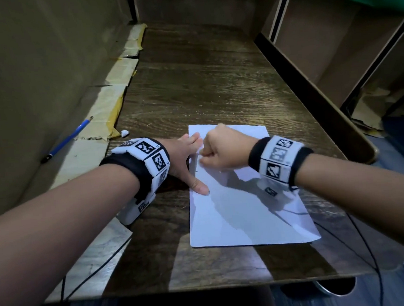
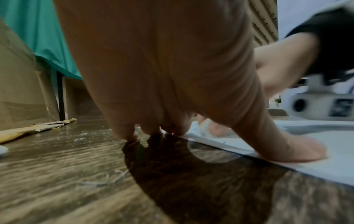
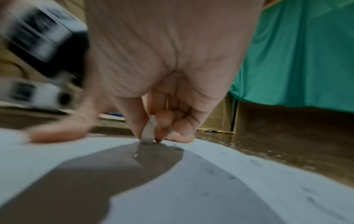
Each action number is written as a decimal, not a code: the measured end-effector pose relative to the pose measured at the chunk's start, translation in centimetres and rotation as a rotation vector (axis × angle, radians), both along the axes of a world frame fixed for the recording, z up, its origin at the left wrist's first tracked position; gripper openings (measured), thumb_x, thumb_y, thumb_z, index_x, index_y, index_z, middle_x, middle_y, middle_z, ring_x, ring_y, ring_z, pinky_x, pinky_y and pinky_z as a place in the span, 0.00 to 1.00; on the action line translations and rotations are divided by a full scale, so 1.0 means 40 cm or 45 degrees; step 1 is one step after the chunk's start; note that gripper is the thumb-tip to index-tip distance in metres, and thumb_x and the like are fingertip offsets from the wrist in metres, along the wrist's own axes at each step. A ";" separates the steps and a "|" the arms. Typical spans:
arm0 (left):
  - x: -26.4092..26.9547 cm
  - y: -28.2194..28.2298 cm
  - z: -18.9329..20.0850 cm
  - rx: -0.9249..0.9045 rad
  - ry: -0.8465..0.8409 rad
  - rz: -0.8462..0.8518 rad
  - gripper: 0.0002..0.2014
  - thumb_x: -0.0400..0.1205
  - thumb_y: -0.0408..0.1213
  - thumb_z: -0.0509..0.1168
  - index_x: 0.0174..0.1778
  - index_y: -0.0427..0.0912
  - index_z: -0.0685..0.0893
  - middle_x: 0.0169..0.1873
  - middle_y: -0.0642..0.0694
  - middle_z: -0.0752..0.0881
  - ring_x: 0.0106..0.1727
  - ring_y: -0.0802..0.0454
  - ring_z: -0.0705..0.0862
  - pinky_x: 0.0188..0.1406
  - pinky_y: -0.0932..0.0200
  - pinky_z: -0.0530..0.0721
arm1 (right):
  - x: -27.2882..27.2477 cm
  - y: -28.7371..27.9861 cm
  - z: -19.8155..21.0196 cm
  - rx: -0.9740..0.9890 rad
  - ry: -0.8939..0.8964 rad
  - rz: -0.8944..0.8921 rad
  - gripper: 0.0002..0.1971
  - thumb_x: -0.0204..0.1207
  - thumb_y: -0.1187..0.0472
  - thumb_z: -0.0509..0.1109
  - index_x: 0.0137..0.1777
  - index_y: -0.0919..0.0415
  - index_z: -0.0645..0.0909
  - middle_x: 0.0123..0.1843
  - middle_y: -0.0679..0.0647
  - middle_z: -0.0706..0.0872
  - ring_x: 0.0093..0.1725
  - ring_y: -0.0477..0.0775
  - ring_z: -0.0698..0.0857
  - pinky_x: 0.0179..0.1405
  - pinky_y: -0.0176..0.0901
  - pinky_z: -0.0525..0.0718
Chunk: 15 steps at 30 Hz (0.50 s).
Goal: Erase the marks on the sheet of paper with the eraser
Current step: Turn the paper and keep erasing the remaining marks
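The eraser, a small white piece, is pinched upright between my right thumb and curled fingers, its lower tip touching the sheet of paper near the sheet's far left corner. From the head view the eraser is hidden inside my right hand, which looks like a closed fist there. The right wrist view is blurred, so the marks show only as faint grey smudges scattered toward the sheet's right edge, and I cannot make out their shapes. A short dark stroke also sits near the sheet's left edge, between my two hands.

My left hand is spread flat: the thumb presses on the paper's left edge, the fingers reach toward the far left corner, and some fingertips rest on the wooden bench just beside the sheet.

The sheet lies near the middle of the bench, closer to its near edge.

Both wrists wear black bands with white blocks printed with square black-and-white code patterns; no readable words show.

Pale crumbs speckle the bench beyond the sheet. A small white scrap lies at the bench's left edge. A blue pen rests on the cardboard to the left.
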<state>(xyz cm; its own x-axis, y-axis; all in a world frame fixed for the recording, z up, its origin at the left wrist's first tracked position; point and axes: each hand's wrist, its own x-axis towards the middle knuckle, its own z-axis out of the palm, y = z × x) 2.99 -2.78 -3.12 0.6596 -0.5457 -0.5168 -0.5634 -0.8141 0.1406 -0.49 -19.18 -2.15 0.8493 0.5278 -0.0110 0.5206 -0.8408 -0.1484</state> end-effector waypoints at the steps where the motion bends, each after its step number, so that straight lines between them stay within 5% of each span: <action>1: -0.001 -0.001 0.002 -0.002 0.012 0.012 0.70 0.62 0.76 0.74 0.88 0.56 0.35 0.87 0.59 0.34 0.88 0.55 0.36 0.87 0.39 0.49 | 0.019 0.005 0.007 0.005 -0.037 -0.042 0.20 0.71 0.62 0.67 0.18 0.60 0.71 0.16 0.53 0.70 0.19 0.51 0.68 0.25 0.43 0.74; 8: -0.012 -0.003 0.007 0.009 -0.030 -0.004 0.69 0.65 0.73 0.74 0.89 0.51 0.36 0.87 0.55 0.33 0.88 0.52 0.36 0.87 0.42 0.48 | -0.051 0.018 -0.009 -0.025 0.018 0.084 0.24 0.71 0.63 0.69 0.17 0.55 0.63 0.18 0.50 0.68 0.21 0.47 0.67 0.24 0.44 0.66; 12: -0.009 0.002 0.009 0.004 0.001 0.026 0.69 0.63 0.75 0.74 0.88 0.59 0.34 0.87 0.59 0.35 0.88 0.53 0.39 0.87 0.37 0.51 | 0.020 0.019 0.002 0.002 -0.086 -0.074 0.24 0.71 0.62 0.67 0.16 0.57 0.63 0.16 0.51 0.66 0.20 0.53 0.66 0.26 0.43 0.69; 15: -0.017 0.000 0.012 0.026 -0.028 0.006 0.68 0.66 0.73 0.73 0.88 0.50 0.34 0.87 0.55 0.33 0.88 0.53 0.37 0.87 0.43 0.48 | -0.027 0.009 -0.018 0.071 -0.019 -0.057 0.23 0.72 0.62 0.68 0.17 0.61 0.66 0.16 0.53 0.69 0.19 0.51 0.65 0.24 0.45 0.66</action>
